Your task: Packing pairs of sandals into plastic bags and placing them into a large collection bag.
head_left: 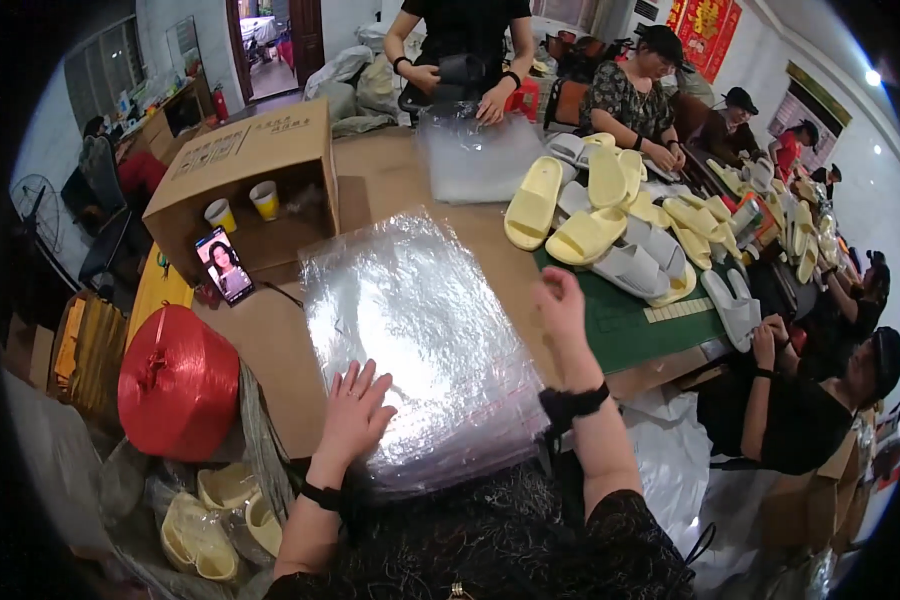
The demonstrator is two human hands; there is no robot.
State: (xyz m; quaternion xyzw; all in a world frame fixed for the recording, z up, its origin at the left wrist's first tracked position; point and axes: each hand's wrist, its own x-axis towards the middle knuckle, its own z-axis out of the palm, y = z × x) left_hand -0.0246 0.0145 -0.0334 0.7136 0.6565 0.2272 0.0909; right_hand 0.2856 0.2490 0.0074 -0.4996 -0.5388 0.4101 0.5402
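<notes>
Stack of clear plastic bags (420,340), lying flat on the brown table (380,180) directly in front; left hand (355,410) spread open, palm down on the stack's near left corner, gripping nothing; right hand (560,305) raised at the stack's right edge, fingers loosely curled, holding nothing that can be made out; pile of yellow and white slippers (610,225) on a green mat (635,330) to the right, near the right hand; open cardboard box (250,160) at upper left, two paper cups (242,207) inside; phone (225,265) propped against it; red spool of twine (175,380) at left; bagged yellow slippers (210,520) below it; other people seated along the far and right sides.
</notes>
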